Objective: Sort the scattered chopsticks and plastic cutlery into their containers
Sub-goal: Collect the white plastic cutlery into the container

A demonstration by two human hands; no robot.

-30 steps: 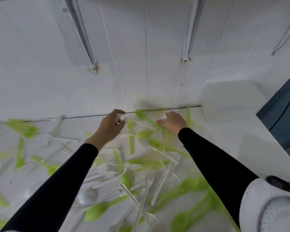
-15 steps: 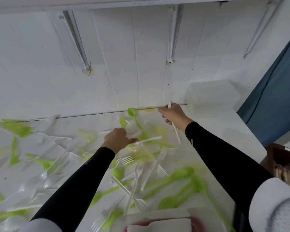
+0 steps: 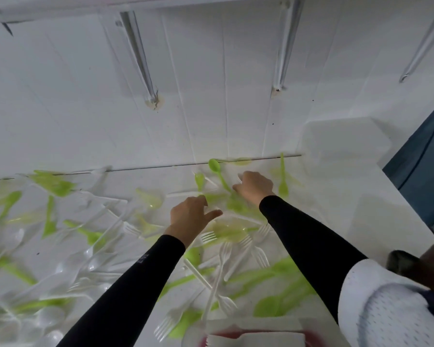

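Hovering with fingers loose and thumb out, the left hand (image 3: pixel 189 216) has white forks (image 3: pixel 223 254) just behind its wrist, while the right hand (image 3: pixel 254 187) curls its fingers, grip unclear, beside a green spoon (image 3: pixel 214 166), over a white table (image 3: pixel 361 221) against a panelled wall (image 3: pixel 85 108).

Readable text: I can make out none anywhere in my feed.
Left sleeve (image 3: pixel 129 288): it carries a small pale mark (image 3: pixel 143 258) on the forearm, too blurred for me to read.
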